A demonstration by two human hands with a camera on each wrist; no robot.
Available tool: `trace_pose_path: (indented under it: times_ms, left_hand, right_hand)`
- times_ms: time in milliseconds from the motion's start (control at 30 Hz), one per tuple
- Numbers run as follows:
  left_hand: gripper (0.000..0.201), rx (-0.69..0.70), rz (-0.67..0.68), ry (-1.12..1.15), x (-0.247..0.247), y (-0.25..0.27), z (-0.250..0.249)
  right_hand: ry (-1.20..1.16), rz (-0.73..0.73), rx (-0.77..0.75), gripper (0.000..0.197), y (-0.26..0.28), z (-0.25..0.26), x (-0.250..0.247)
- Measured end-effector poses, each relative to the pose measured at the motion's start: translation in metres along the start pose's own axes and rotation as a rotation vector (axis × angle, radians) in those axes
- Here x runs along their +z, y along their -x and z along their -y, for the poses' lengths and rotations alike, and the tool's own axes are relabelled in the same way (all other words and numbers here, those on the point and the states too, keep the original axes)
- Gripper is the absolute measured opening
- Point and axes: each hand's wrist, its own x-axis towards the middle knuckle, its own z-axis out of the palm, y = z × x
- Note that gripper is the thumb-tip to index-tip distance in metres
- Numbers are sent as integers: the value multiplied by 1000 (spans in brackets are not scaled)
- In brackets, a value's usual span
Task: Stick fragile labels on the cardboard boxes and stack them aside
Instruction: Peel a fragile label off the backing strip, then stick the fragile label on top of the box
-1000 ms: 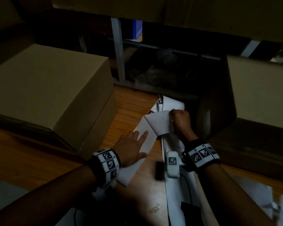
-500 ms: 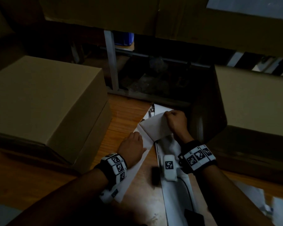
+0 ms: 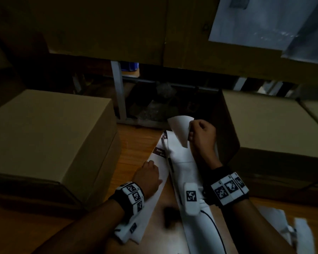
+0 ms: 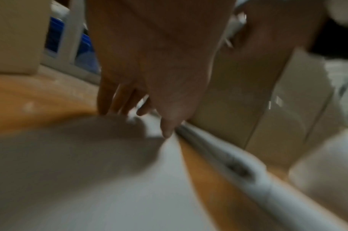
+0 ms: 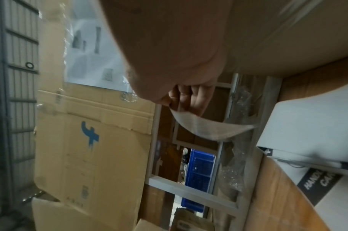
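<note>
Head view, right grip [image 3: 200, 136] pinching peeled label [image 3: 180, 131] above desk [image 3: 134, 143], left grip [image 3: 149, 176] relaxed, pressing backing sheet [image 3: 160, 173] flat.

Our left hand [image 3: 148, 177] lies on a label sheet [image 3: 155, 197] on the table [image 3: 134, 142]; a cardboard box [image 3: 44, 132] stands left of it. Our right hand [image 3: 202, 136] is ahead and to the right, a label [image 3: 180, 131] at its fingers above a second sheet [image 3: 184, 162]. Another box [image 3: 268, 123] sits right of that hand.

Right hand [image 5: 175, 51] pinches a curled white label [image 5: 204, 126] — blue crate [image 5: 200, 167] behind.
</note>
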Motion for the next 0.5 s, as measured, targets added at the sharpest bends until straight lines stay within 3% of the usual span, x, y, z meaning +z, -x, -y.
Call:
trace_pose_path:
  times_ms: [67,167,233,300,400,500]
  left_hand:
    - [47,-15,-9,76,-16,2,4]
    - [30,-6,-239,220,-45,11,8]
    - [22,-28,-409,477,-64,22,12]
    - [27,-49,-473,841,-79,34,17]
    - [31,-75,-382,1481,-106,56,21]
    - [55,-117,-41,1844,-140,78,29]
  right_hand:
    - [11,15,-23,33,13,7,-3]
    - [-4,26,-53,23,39,21,-7]
    - [-32,13,-67,25,58,30,-9]
    - [-22,-18,-92,26,78,39,-9]
    - [198,-78,-214,17,111,52,-6]
    - [473,-80,-380,23,146,61,0]
